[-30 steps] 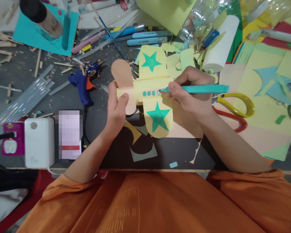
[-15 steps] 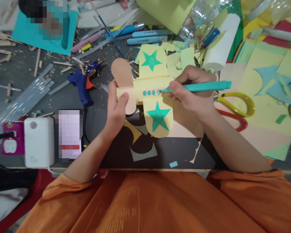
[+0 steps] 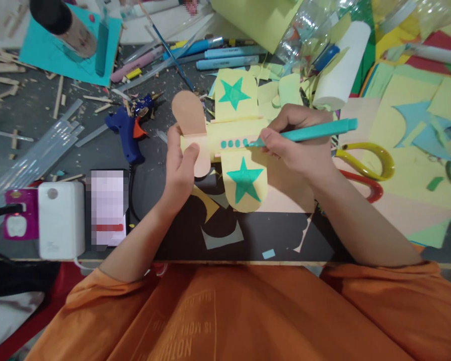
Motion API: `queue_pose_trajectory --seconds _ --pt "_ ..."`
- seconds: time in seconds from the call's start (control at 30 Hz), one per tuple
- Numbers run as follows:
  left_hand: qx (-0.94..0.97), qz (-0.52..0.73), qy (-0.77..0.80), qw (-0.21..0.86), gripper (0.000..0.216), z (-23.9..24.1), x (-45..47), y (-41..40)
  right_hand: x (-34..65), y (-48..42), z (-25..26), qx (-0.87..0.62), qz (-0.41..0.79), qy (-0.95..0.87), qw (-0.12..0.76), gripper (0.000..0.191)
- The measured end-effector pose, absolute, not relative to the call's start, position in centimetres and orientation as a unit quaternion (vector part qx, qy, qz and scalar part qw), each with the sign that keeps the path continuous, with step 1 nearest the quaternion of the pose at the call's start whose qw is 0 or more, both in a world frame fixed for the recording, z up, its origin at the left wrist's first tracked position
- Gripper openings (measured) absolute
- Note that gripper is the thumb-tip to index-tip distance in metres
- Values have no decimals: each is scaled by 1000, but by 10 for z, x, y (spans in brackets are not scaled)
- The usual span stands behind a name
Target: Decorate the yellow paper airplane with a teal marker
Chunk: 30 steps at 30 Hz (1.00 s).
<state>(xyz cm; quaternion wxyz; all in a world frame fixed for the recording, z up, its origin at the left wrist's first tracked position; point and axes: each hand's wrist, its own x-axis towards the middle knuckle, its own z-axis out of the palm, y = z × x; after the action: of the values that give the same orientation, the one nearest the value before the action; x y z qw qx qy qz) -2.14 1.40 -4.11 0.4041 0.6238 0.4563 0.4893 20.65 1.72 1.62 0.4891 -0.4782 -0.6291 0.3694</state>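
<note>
A yellow paper airplane model (image 3: pixel 215 129) lies across the middle of the view, with green stars on both wings and a row of green dots along its tube-shaped body. My left hand (image 3: pixel 180 163) grips its peach tail end, thumb on top and fingers behind. In my right hand (image 3: pixel 298 140) is a teal marker (image 3: pixel 323 130), pinched between thumb and fingers. Its tip touches or nearly touches the body at the rightmost dot. The model's right end is partly hidden behind my right hand.
A blue glue gun (image 3: pixel 126 130) and clear glue sticks (image 3: pixel 56 150) lie left. Scissors (image 3: pixel 376 160) rest by my right forearm. A phone (image 3: pixel 108 208) and white power bank (image 3: pixel 61 220) sit front left. Paper scraps (image 3: pixel 222 235), markers (image 3: pixel 229 62) and a white roll (image 3: pixel 344 65) surround the model.
The rightmost dot looks more filled with green. The marker's back end has tipped up slightly, and my right hand has shifted a little. My left hand stays on the tail.
</note>
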Motion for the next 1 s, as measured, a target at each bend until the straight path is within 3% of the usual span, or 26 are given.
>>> queue_pose_trajectory --seconds 0.13,0.37,0.8,1.0 --pt "624 487 459 402 42 -39 -21 14 204 17 14 -472 384 -606 513 40" --pt "615 487 459 416 42 -40 -21 14 206 17 17 -485 351 -647 472 39" --pt "620 486 465 403 43 -39 -20 13 202 14 15 -483 359 -614 510 36" --pt "619 482 463 412 44 -37 -21 13 206 17 15 -469 429 -539 553 27"
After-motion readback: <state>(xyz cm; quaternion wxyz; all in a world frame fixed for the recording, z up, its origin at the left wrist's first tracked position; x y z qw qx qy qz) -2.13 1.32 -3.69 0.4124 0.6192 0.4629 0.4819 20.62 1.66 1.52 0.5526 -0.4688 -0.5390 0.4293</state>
